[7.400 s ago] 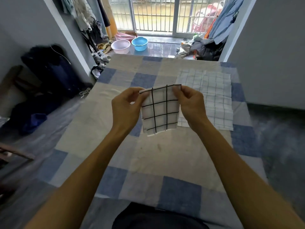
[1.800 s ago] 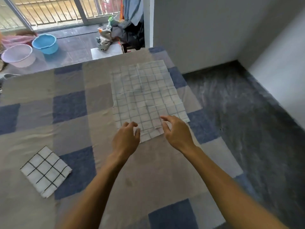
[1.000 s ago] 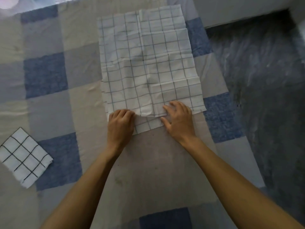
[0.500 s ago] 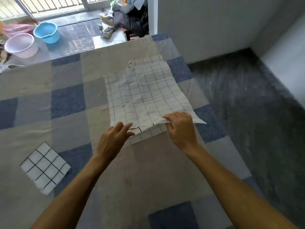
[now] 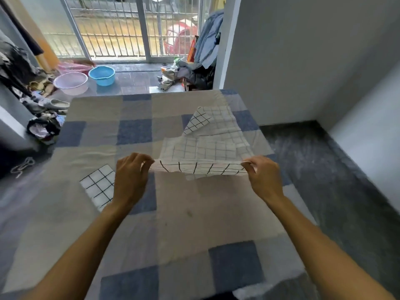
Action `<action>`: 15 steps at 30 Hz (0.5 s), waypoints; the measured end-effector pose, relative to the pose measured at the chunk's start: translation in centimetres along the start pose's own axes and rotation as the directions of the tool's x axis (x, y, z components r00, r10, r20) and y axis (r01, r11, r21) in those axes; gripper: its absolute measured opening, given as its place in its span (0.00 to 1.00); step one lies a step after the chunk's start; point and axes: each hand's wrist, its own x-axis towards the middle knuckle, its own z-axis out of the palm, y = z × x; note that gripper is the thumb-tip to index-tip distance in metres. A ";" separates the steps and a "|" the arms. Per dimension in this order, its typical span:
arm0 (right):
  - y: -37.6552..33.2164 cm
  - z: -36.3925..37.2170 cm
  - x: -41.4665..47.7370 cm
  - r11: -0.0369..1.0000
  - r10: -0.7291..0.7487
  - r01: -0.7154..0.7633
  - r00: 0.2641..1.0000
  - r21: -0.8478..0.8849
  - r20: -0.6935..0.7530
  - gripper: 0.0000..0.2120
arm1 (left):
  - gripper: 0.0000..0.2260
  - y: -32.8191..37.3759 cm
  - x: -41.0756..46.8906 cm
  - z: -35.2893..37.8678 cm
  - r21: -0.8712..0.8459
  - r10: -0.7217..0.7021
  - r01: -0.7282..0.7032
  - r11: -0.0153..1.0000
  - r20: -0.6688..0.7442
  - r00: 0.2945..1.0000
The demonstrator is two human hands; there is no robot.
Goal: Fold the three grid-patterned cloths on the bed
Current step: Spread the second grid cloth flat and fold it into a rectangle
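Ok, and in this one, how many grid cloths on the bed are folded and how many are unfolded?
Folded grid cloth: 1
Unfolded grid cloths, overlapping, near edge pinched by the left hand and the right hand: apparently 2, though the layers are hard to separate
Total: 3

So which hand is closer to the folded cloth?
Left. The left hand is beside the folded cloth, covering its edge in view; the right hand is well off to its right.
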 end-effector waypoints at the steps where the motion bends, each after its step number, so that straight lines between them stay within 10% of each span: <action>1: -0.5 -0.2 -0.9 0.998 0.043 -0.043 0.999 0.050 0.012 0.13 | 0.02 -0.5 -0.8 -0.9 -0.014 -0.019 0.018 1.000 -0.013 1.000; 15: -2.3 0.3 -10.6 0.859 0.346 -0.386 0.922 0.337 0.175 0.18 | 0.03 -2.8 -9.5 -6.2 -0.312 -0.291 0.278 0.908 0.005 0.957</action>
